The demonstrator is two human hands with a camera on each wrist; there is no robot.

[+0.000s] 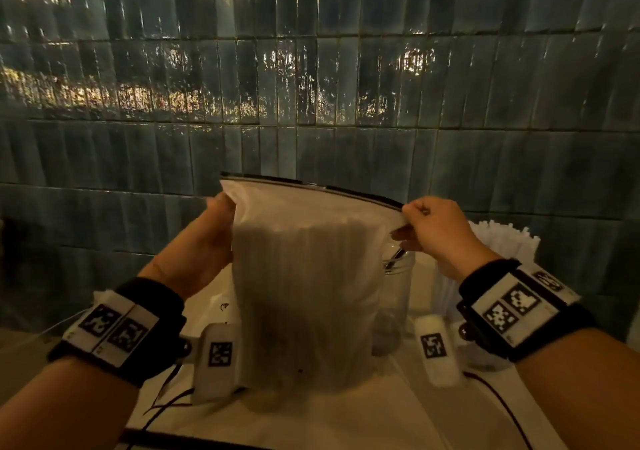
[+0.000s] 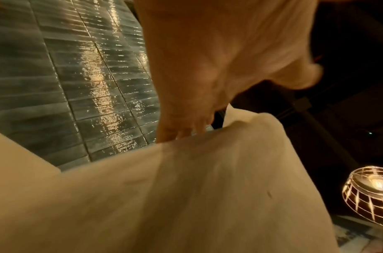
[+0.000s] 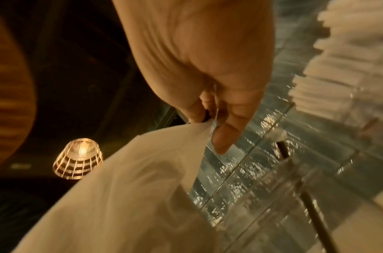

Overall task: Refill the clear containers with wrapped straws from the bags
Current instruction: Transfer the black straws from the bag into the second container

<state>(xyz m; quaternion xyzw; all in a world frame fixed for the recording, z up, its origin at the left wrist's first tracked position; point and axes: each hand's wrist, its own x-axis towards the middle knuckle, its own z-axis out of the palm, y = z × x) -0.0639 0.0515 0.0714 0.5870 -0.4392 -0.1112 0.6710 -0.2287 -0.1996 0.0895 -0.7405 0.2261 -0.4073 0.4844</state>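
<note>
1. Both forearms reach forward and up over a pale counter [image 1: 346, 422], wrists banded.
2. The left hand [image 1: 211, 228] pinches the bag [image 1: 304, 294] at its top left corner.
3. The right hand [image 1: 433, 228] pinches the top right corner.
4. The bag of straws hangs upright between and below both grips, in front of a clear jar [image 1: 398, 294].
5. White straws [image 1: 502, 238] stand at the far right.

Glossy dark-teal wall tiles [image 1: 311, 86] (narrow, set upright) catch warm reflections; a pale counter [image 1: 346, 425] below, one caged lamp [image 3: 78, 161] glowing overhead.
</note>
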